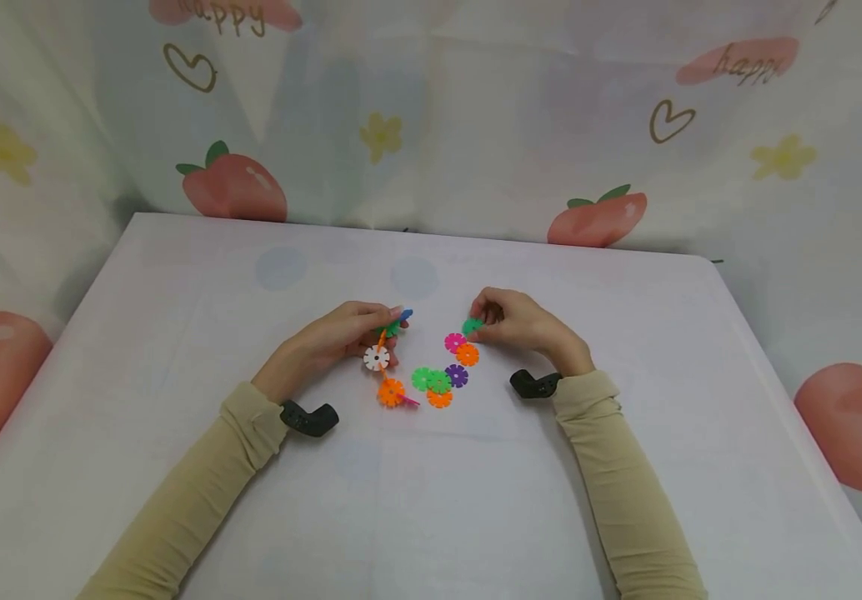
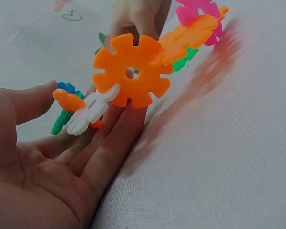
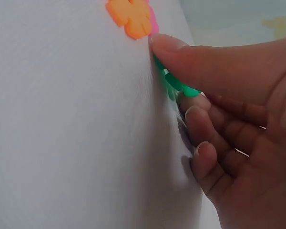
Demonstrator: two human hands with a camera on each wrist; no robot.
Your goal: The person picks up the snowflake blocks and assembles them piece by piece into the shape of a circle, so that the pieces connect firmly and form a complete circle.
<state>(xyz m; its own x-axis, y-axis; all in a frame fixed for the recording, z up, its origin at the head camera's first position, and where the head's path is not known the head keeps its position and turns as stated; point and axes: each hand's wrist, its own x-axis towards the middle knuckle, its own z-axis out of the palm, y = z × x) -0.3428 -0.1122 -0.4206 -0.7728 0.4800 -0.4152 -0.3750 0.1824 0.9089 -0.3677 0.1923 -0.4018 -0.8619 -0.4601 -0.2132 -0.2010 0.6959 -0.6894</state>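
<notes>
My left hand [image 1: 348,329] holds a chain of notched plastic snowflake discs linked edge to edge. A white disc [image 1: 376,358], an orange disc [image 1: 391,392] and a pink disc [image 1: 408,402] hang toward me, while a blue disc [image 1: 405,315] and a green one are by the thumb. The left wrist view shows the large orange disc [image 2: 132,71] resting over the fingers and the white one [image 2: 91,112] beside it. My right hand [image 1: 517,318] pinches a green disc [image 1: 472,326] between thumb and finger, low over the tabletop; in the right wrist view the thumb partly hides this disc [image 3: 174,82].
Between the hands lie loose discs: pink [image 1: 454,342], orange [image 1: 468,355], purple [image 1: 457,376], two light green [image 1: 423,379] and another orange [image 1: 440,399]. A white cloth covers the table [image 1: 431,500]. Behind it hangs a printed curtain [image 1: 461,150].
</notes>
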